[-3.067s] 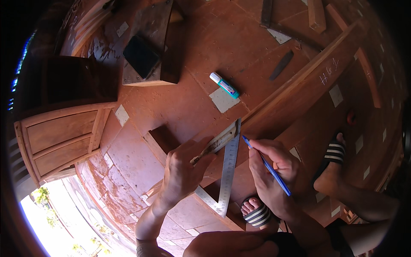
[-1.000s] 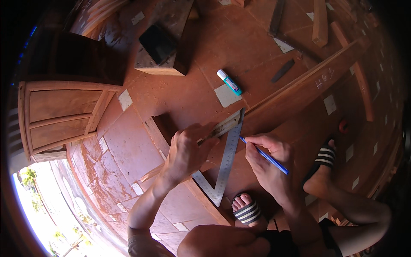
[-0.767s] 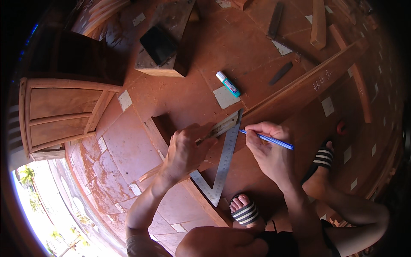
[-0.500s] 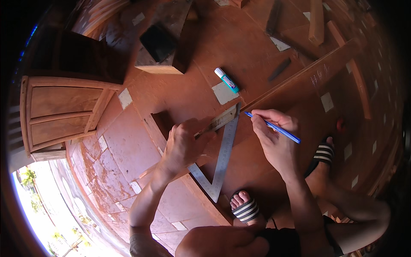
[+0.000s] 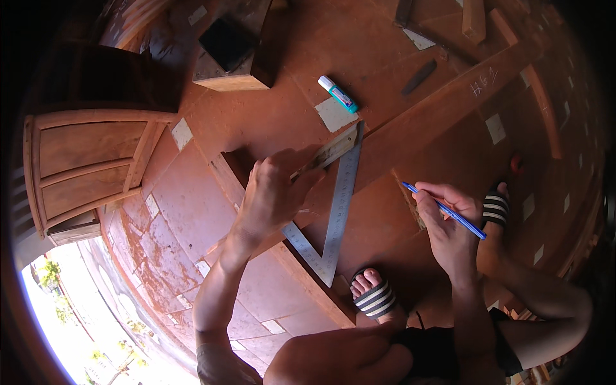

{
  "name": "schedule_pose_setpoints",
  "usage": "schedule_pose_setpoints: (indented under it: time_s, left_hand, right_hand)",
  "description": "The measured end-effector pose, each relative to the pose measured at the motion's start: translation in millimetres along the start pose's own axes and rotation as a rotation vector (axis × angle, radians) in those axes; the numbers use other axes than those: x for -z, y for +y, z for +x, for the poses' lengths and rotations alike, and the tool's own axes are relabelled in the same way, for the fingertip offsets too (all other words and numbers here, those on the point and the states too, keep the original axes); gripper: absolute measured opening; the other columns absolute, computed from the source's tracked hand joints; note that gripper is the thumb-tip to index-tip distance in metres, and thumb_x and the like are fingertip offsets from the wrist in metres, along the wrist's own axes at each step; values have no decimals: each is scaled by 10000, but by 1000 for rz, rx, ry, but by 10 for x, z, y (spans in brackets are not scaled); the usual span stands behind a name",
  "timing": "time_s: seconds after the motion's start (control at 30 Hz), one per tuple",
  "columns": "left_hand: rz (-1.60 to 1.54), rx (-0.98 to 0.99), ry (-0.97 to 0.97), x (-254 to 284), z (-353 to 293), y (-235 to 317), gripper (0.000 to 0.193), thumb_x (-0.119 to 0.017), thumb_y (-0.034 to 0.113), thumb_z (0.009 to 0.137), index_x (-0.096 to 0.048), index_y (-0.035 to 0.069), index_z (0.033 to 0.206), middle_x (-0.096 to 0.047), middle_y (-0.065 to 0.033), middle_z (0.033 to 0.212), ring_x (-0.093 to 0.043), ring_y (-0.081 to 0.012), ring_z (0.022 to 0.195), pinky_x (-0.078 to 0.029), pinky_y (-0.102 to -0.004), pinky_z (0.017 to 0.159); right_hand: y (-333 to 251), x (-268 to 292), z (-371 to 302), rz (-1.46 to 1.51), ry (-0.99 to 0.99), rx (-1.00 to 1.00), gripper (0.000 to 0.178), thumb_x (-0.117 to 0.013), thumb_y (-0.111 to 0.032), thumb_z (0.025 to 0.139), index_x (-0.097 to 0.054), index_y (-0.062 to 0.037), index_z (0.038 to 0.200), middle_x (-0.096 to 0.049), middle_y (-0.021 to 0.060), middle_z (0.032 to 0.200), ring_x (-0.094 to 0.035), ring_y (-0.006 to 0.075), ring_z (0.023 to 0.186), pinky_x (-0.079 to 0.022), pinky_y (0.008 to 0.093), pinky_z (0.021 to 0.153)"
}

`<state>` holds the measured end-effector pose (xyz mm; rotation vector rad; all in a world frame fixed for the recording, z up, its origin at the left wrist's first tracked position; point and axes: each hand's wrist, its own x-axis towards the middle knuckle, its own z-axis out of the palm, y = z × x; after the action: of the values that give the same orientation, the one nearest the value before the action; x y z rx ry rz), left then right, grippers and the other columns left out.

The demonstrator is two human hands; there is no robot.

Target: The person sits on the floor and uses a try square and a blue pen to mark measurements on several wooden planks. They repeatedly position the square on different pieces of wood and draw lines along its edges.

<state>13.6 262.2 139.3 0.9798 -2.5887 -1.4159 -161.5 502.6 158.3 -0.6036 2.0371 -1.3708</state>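
My left hand [image 5: 273, 192] is closed on the stock of a triangular metal square [image 5: 342, 205], which has measuring marks along its blade. The square rests across a long reddish wooden board [image 5: 436, 112] that runs up to the far right. Under the hand, that board meets another wooden piece [image 5: 301, 282] slanting toward my foot; the hand hides part of the crossing. My right hand [image 5: 452, 224] pinches a blue pen [image 5: 449, 215], its tip pointing left. The pen is held to the right of the square, apart from it and nearer to me than the long board.
A white-capped teal correction-fluid pen [image 5: 338, 94] lies on the tiled floor. Beyond it, a dark phone-like object [image 5: 226, 43] sits on a wooden block [image 5: 234, 80]. A dark flat blade-shaped piece [image 5: 419, 77] lies farther right, near loose wood strips [image 5: 473, 22]. At left stands a panelled wooden frame [image 5: 96, 151].
My right hand has drawn back to the right and slightly toward me with the pen, away from the square. My left hand keeps its grip on the square. The whole view has shifted a little.
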Motion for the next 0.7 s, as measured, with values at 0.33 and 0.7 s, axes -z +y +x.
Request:
schedule_pose_setpoints:
  time_s: [0.33, 0.7]
  left_hand:
    - [-51, -84, 19, -53, 33, -110, 427, -810, 56, 988, -737, -34, 1398, -759, -169, 954, -708, -180, 854, -564, -357, 779]
    - [-14, -62, 40, -59, -1, -50, 408, -837, 111, 962, -775, 65, 1362, -745, -214, 923, -782, -350, 802, -586, -443, 718]
  right_hand:
    - [16, -39, -95, 64, -40, -105, 184, -753, -26, 1057, -780, 89, 1198, -806, 105, 983, -713, 71, 857, -570, 218, 775]
    - [-130, -248, -107, 80, -42, -45, 169, -773, -9, 1034, -767, 93, 1169, -787, 100, 952, -724, 79, 843, -603, 243, 755]
